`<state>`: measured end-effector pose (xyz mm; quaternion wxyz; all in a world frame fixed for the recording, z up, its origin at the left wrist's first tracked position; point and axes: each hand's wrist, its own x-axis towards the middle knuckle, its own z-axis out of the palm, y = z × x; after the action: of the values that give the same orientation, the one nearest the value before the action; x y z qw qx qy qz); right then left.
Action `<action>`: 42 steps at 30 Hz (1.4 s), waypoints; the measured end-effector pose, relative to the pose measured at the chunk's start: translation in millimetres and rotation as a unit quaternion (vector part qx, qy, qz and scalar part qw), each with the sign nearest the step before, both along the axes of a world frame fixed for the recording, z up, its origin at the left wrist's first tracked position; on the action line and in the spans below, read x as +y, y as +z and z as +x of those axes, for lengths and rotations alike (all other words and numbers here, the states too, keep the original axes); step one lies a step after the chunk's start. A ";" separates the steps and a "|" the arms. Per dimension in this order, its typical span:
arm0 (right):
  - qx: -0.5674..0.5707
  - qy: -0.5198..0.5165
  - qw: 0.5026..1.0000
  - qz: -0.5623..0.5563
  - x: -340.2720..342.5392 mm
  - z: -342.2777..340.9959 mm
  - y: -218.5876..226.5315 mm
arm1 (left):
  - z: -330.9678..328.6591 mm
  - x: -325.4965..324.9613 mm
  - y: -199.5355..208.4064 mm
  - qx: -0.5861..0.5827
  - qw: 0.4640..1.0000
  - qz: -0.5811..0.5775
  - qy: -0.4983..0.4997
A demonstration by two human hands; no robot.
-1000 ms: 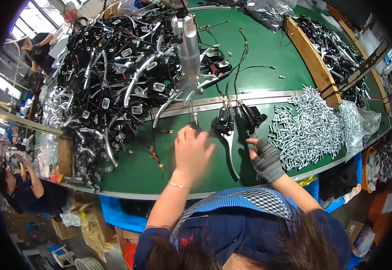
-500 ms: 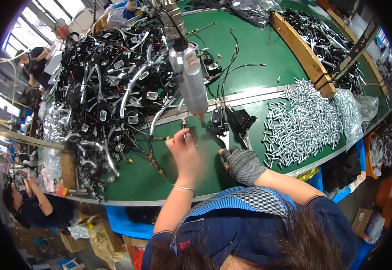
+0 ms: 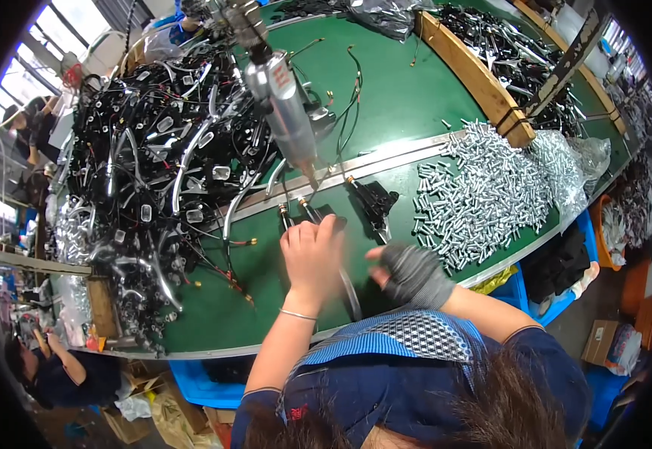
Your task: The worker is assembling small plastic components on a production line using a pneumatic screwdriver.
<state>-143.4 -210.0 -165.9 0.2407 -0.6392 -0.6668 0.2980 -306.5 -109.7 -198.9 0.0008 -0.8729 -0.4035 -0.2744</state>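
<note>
My left hand [image 3: 312,258] is slightly blurred, its fingers closed down over a black brake lever [image 3: 309,212] with a brass-coloured fitting. A silver lever blade [image 3: 350,295] sticks out below that hand. Close by on its left lies a second similar fitting [image 3: 284,215], its body mostly hidden by my fingers. My right hand [image 3: 414,277], in a grey fingerless glove, has thumb and forefinger apart with nothing visible between them. Just beyond its fingertips another black brake lever [image 3: 374,203] with a silver blade rests on the green table. An upright driver tool [image 3: 288,112] hangs above my left hand.
A big heap of black brake levers with cables [image 3: 169,142] covers the left side. Loose silver bolts [image 3: 483,194] are piled at right, beside a clear plastic bag [image 3: 569,168] and a wooden rail [image 3: 475,78]. A metal strip [image 3: 393,159] crosses the table. Co-workers are at far left.
One of the two brake levers by my right hand is now beside the left one, under my left hand. My right hand has drawn back from the lever blades. The whole view has shifted slightly.
</note>
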 end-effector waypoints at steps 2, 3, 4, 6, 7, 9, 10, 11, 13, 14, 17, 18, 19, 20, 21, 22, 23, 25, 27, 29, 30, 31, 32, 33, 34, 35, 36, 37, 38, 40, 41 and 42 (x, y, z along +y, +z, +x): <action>-0.075 -0.037 0.996 0.007 -0.5 7.7 4.5 | -0.1 -2.5 3.3 -0.006 1.000 -0.016 0.009; -0.151 -0.080 0.985 0.017 -0.7 10.3 5.1 | -0.6 -3.7 5.7 -0.009 1.000 -0.024 0.015; -0.147 -0.068 0.987 0.017 -0.8 11.3 -0.9 | -3.1 -5.3 8.6 -0.006 0.999 -0.026 0.027; -0.141 -0.046 0.989 0.023 -1.3 10.5 -22.1 | -8.9 -8.4 16.7 -0.053 0.998 0.006 0.027; -0.136 -0.032 0.990 0.026 -1.7 8.7 -28.6 | -12.3 -9.2 18.5 -0.075 0.996 0.023 0.030; -0.108 -0.006 0.994 0.032 -0.5 -5.1 -29.8 | -22.2 -9.7 17.7 -0.080 0.995 0.013 0.064; -0.087 -0.004 0.996 0.035 -0.6 -13.9 -30.3 | -28.2 -9.2 15.5 -0.093 0.993 0.004 0.074; -0.066 -0.002 0.997 0.037 -0.3 -21.1 -32.6 | -36.7 -9.2 13.4 -0.107 0.991 -0.005 0.084; -0.059 0.020 0.995 0.073 1.5 -21.7 -41.2 | -58.9 -12.5 12.9 -0.116 0.985 0.013 0.125; -0.012 -0.032 0.999 -0.032 3.9 -21.1 -17.9 | -71.2 -14.6 11.1 -0.137 0.981 0.027 0.134; 0.101 -0.138 0.985 -0.009 -2.1 33.9 -48.5 | -122.4 -14.9 11.5 -0.143 0.959 0.053 0.241; 0.048 -0.137 0.986 0.077 5.0 50.9 -47.9 | -144.6 -13.2 7.3 -0.166 0.932 0.058 0.317; -0.005 -0.135 0.977 0.164 12.0 63.2 -45.7 | -171.1 -13.7 1.5 -0.188 0.898 0.065 0.392; 0.001 -0.127 0.978 0.165 19.7 73.3 -52.0 | -203.5 -17.7 -1.6 -0.156 0.881 0.078 0.440; -0.114 -0.124 0.970 0.178 27.3 83.6 -58.3 | -232.5 -21.8 -4.6 -0.125 0.860 0.092 0.486; -0.230 -0.120 0.947 0.189 32.0 91.1 -64.0 | -252.9 -23.7 -12.7 -0.123 0.857 0.095 0.491; -0.343 -0.116 0.911 0.199 35.0 92.6 -66.2 | -270.5 -24.0 -20.0 -0.091 0.839 0.093 0.529; -0.329 -0.094 0.919 0.195 33.4 87.3 -67.0 | -290.0 -24.4 -26.6 -0.028 0.796 0.087 0.599; -0.306 -0.057 0.933 0.179 29.9 81.8 -66.8 | -288.2 -29.1 -30.6 -0.017 0.810 0.053 0.584; -0.291 -0.022 0.939 0.180 25.5 71.4 -59.6 | -273.4 -31.1 -34.3 0.003 0.842 -0.020 0.539; -0.276 0.011 0.944 0.179 22.3 63.9 -54.1 | -268.1 -32.4 -34.5 0.002 0.845 -0.023 0.535; -0.260 0.043 0.948 0.177 19.4 60.9 -50.8 | -261.5 -36.1 -34.3 -0.010 0.843 -0.023 0.538; -0.266 0.038 0.948 0.172 17.7 62.4 -49.5 | -254.1 -40.1 -34.1 -0.021 0.842 -0.024 0.539; -0.238 0.030 0.958 0.157 17.0 63.3 -48.1 | -248.0 -42.8 -32.5 -0.032 0.841 -0.026 0.539; -0.210 0.019 0.967 0.141 16.9 65.2 -47.0 | -242.0 -42.9 -31.5 -0.033 0.847 -0.033 0.529; -0.184 0.008 0.975 0.124 16.6 65.0 -44.9 | -239.7 -43.8 -28.9 -0.003 0.862 -0.018 0.507; -0.196 0.012 0.966 0.166 18.6 70.5 -47.3 | -230.6 -40.6 -29.3 0.022 0.880 -0.006 0.475; -0.211 0.015 0.955 0.206 24.2 75.8 -56.0 | -221.7 -37.0 -30.7 0.044 0.897 0.008 0.439; -0.082 -0.040 0.991 0.099 29.4 82.1 -73.1 | -214.4 -34.3 -33.7 0.046 0.909 0.016 0.413; -0.224 0.037 0.949 0.217 40.2 73.3 -58.5 | -211.3 -33.7 -35.8 0.050 0.931 0.007 0.361; -0.220 0.047 0.960 0.166 42.6 68.5 -48.1 | -205.0 -32.9 -37.1 0.054 0.940 -0.012 0.335; -0.231 0.056 0.959 0.153 45.5 61.1 -39.4 | -197.3 -34.1 -33.7 0.040 0.949 -0.018 0.311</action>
<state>-82.4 -164.5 -205.3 0.1578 -0.6077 -0.7768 0.0498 -503.8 -143.8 -232.6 0.0867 -0.7138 -0.6597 -0.2185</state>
